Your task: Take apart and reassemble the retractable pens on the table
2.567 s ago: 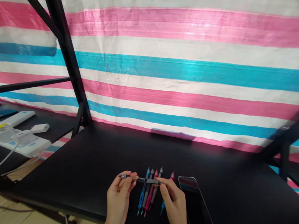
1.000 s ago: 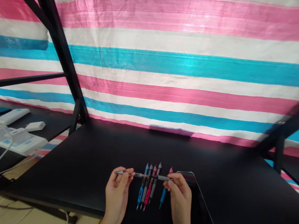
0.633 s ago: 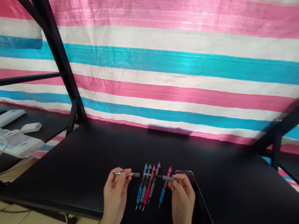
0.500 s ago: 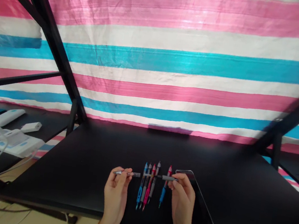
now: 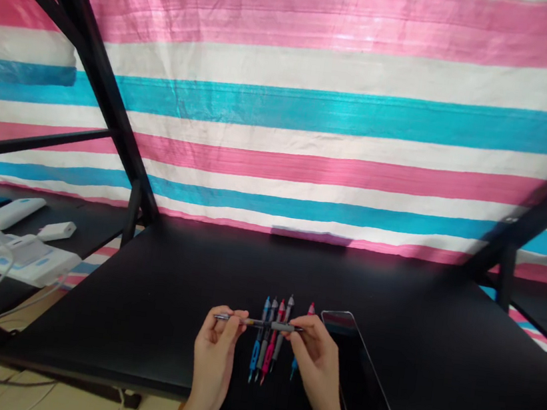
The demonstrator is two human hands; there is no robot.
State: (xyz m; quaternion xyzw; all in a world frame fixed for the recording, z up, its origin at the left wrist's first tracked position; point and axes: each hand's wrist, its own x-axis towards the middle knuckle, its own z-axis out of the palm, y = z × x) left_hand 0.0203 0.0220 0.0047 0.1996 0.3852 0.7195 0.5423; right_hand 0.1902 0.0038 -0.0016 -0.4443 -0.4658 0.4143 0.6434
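Note:
My left hand (image 5: pixel 216 345) pinches the clear rear end of a pen held level above the table. My right hand (image 5: pixel 319 355) has its fingers closed on the grey grip section (image 5: pixel 282 326) at the pen's other end. Between the hands the pen's clear barrel (image 5: pixel 255 323) meets the grey section; whether they are fully joined I cannot tell. Beneath lie several pens side by side, among them a blue pen (image 5: pixel 255 357), a grey pen (image 5: pixel 263 351) and a pink pen (image 5: pixel 268 360). A red-and-blue pen (image 5: pixel 311 308) lies apart, partly hidden by my right hand.
A black tablet with a white edge (image 5: pixel 367 372) lies right of my right hand on the black table (image 5: pixel 139 308). Slanted black frame bars (image 5: pixel 95 67) flank the table, with a striped sheet (image 5: pixel 315 116) behind. White power strips (image 5: pixel 39 261) and cables are at left.
My right hand has moved left, bringing the grey grip section over the ink refill to the clear barrel. The gap between the two pen parts has closed. My left hand has barely moved.

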